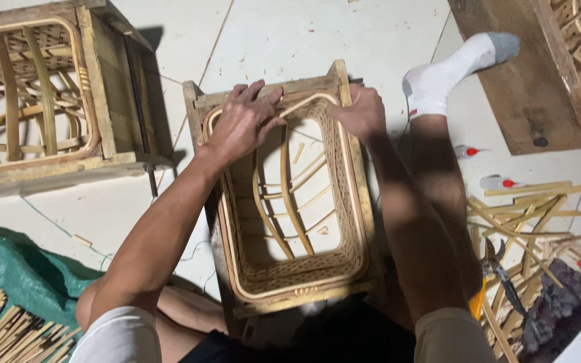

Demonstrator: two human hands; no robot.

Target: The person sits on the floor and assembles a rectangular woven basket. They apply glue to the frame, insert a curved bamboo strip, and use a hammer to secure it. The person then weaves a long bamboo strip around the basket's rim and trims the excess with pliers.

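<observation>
Pressing basket (290, 269) rim: left hand (242, 124), right hand (359, 113); pliers (502, 275) possibly nearby.
</observation>
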